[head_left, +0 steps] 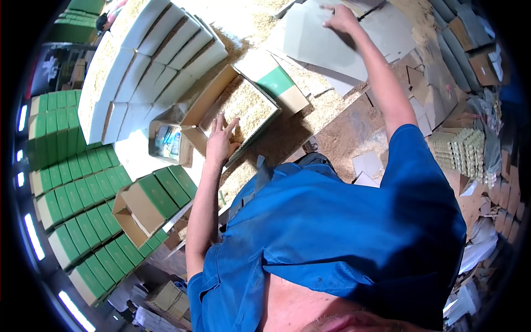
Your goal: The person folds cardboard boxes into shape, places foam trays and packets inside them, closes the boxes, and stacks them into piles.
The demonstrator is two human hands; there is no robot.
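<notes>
My left hand [221,141] is inside an open cardboard box [207,94], its fingers spread over a layer of pale wood shavings [246,106]. Far out to the upper right, my right hand [342,21] is over a stack of grey cardboard sheets [315,41], with fingers stretched out and apart. Whether its fingertips touch the top sheet I cannot tell. Nothing shows in the grip of either hand. A green-and-tan box flap [279,83] extends from the far side of the box.
A small box with blue packets [167,143] stands left of the open box. White-sided boxes [149,77] are stacked behind it. Rows of green boxes [83,188] line the left, with an open one [138,213] nearby. Egg-tray-like stacks [462,152] stand right. Loose shavings cover surfaces.
</notes>
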